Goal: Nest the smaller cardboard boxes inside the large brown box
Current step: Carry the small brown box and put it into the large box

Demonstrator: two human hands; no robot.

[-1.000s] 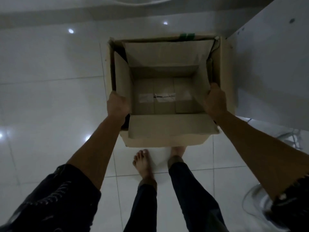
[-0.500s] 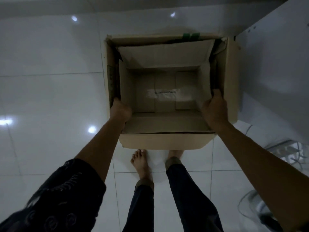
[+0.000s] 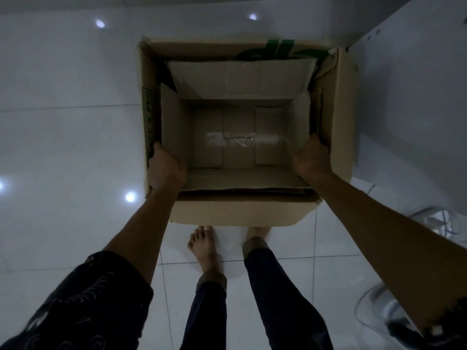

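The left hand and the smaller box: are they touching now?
Touching. In the head view the left hand wraps over the left wall of the smaller box, inside the large brown box; no gap shows.

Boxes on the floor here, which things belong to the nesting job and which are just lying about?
Job: large brown box; smaller box inside it; left hand and right hand gripping its sides.
Lying about: white cables; white cabinet.
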